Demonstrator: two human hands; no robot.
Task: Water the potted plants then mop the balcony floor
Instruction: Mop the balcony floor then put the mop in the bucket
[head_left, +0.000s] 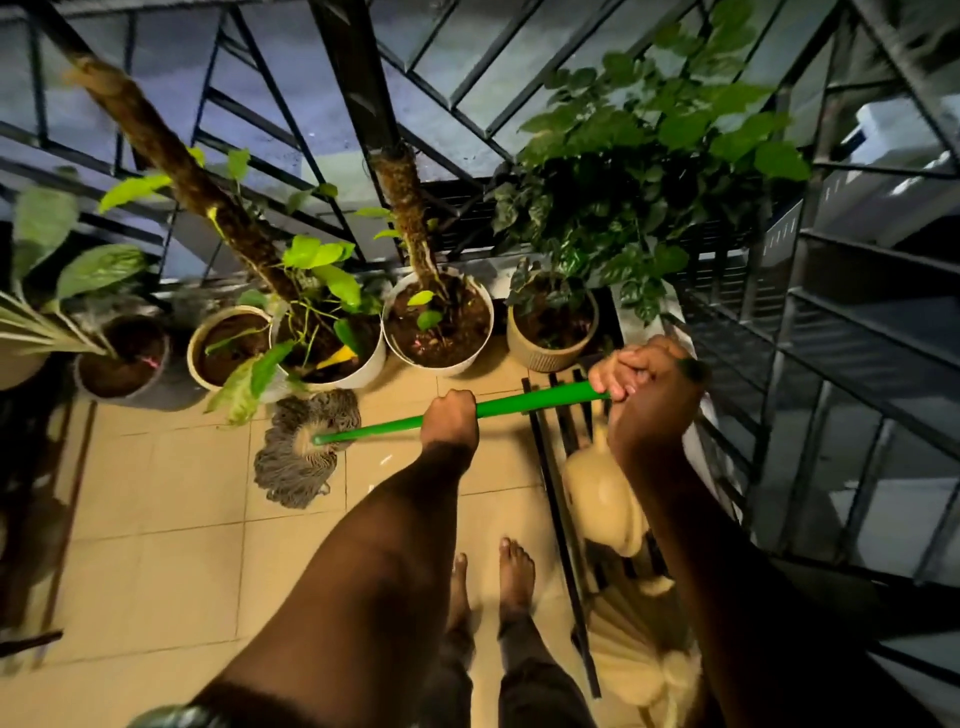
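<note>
Both hands grip the green mop handle (457, 415): left hand (450, 415) mid-shaft, right hand (644, 374) at its upper end. Grey string mop head (298, 457) lies on the beige tiled floor (156, 493), just before the row of potted plants (436, 322) along the railing (358, 104).

One head-worn wide-angle view looks steeply down, close over the tiled floor (171, 545), toward the railing (353, 78)

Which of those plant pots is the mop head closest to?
The white pot holding the long tilted moss pole and bright green leaves. The mop head lies on the tiles right in front of it; the other pots stand farther to either side.
</note>
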